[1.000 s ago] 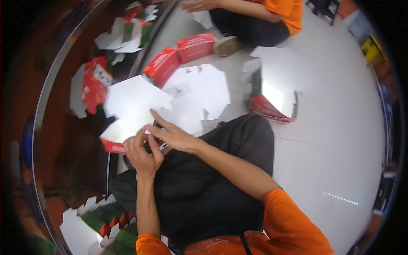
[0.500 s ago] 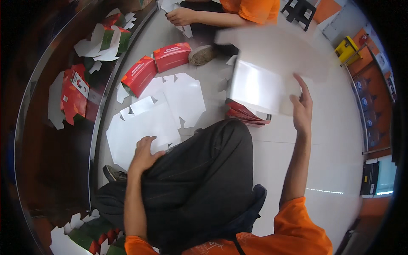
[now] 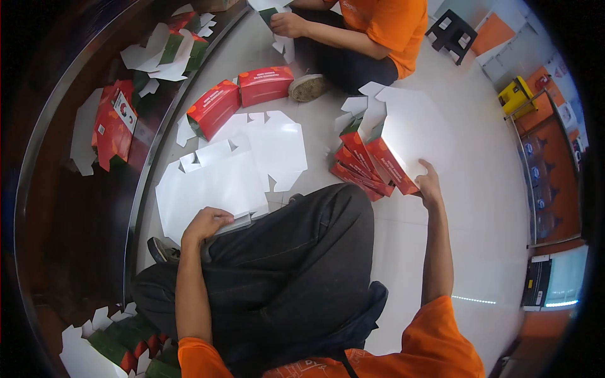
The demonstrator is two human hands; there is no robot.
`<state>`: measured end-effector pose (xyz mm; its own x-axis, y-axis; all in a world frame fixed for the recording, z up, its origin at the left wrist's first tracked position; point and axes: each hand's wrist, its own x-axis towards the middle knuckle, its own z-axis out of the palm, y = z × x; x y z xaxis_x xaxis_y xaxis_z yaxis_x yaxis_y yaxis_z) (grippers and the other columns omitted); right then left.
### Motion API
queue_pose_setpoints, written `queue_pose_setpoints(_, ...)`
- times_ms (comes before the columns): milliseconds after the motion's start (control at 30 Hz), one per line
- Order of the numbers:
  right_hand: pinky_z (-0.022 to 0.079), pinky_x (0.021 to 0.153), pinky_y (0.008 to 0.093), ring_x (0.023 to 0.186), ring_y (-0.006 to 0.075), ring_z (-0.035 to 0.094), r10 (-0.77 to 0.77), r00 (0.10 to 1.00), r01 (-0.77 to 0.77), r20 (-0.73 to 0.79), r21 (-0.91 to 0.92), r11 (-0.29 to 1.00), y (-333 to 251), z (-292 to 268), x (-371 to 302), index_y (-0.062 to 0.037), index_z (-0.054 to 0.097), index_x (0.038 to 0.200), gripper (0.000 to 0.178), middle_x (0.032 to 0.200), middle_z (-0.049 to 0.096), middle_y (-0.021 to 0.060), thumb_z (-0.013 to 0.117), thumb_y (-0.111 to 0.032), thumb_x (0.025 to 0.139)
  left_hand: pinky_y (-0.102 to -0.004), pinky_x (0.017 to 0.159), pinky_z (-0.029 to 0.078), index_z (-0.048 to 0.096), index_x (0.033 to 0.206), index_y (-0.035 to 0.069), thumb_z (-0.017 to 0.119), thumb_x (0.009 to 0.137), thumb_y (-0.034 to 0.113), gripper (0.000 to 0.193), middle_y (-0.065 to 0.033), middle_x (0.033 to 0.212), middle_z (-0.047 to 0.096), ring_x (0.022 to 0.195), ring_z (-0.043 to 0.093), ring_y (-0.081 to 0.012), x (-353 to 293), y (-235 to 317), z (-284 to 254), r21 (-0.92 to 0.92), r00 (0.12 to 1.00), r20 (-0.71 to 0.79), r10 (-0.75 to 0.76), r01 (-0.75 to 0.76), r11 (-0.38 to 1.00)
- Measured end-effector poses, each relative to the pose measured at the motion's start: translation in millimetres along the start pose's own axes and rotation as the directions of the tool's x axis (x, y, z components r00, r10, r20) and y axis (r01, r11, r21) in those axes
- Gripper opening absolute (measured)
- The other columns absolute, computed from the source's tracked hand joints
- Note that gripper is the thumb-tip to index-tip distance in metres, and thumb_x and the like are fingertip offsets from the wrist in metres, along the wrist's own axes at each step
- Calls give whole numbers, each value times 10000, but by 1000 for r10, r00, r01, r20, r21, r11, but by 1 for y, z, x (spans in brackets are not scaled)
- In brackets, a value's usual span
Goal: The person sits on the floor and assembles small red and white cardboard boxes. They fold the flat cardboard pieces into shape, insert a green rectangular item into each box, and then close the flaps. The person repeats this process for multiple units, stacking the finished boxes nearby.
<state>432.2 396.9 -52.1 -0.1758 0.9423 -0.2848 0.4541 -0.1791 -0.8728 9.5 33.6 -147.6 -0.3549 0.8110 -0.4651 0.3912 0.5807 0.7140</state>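
Note:
My right hand [image 3: 430, 184] grips the lower right corner of a red cardboard box [image 3: 389, 159], one finger on its white inner face. The box leans on a stack of other partly folded red boxes [image 3: 356, 165] to the right of my knee, its white flap standing up. My left hand [image 3: 209, 225] is closed on the near edge of a flat white box blank [image 3: 211, 189], beside my leg. That blank overlaps a second white blank [image 3: 277, 151] on the floor.
Two red folded boxes [image 3: 215, 108] stand beyond the blanks. Ahead, a co-worker in orange [image 3: 384, 31] sits holding a white and green piece of cardboard. More cardboard boxes [image 3: 116, 126] lie on the metal-edged shelf at left. A black stool [image 3: 452, 34] stands at far right.
My right hand has brought the box down and to the right, from a blurred swing onto the stack. My left fingers have closed on the blank's edge.

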Motion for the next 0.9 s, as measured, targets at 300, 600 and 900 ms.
queue_pose_setpoints(300, 360, 1052, 409, 1228, 405, 486, -334, 942, 271, -33, -515, 813, -10, 2, -19, -31, 415, 1362, 663, 1301, 508, 280, 382, 59, 706, -337, 811, 490, 716, 995, 15, 670, 858, 293, 313, -162, 906, 710, 856, 665, -247, -1, 8, 2, -21, 999, -36, -2, 2, 1000)
queue_pose_setpoints(600, 524, 858, 402, 1027, 361, 638, -523, 851, 329, 38, -816, 475, 9, -11, -28, -32, 403, 1382, 544, 1235, 570, 259, 572, -252, 914, -360, 831, 492, 706, 1004, 51, 616, 883, 245, 246, -175, 963, 692, 902, 661, -319, 12, -3, 9, 84, 983, -133, 128, -117, 990)
queue_pose_setpoints(900, 527, 763, 346, 883, 254, 674, -599, 724, 677, 342, -190, 710, -118, 143, -135, 0, 542, 1251, 384, 1079, 659, 187, 567, -152, 899, -379, 809, 488, 686, 1053, 47, 624, 853, 128, 224, -201, 954, 684, 888, 656, -340, -11, 19, -1, 103, 960, -272, 72, -45, 994)
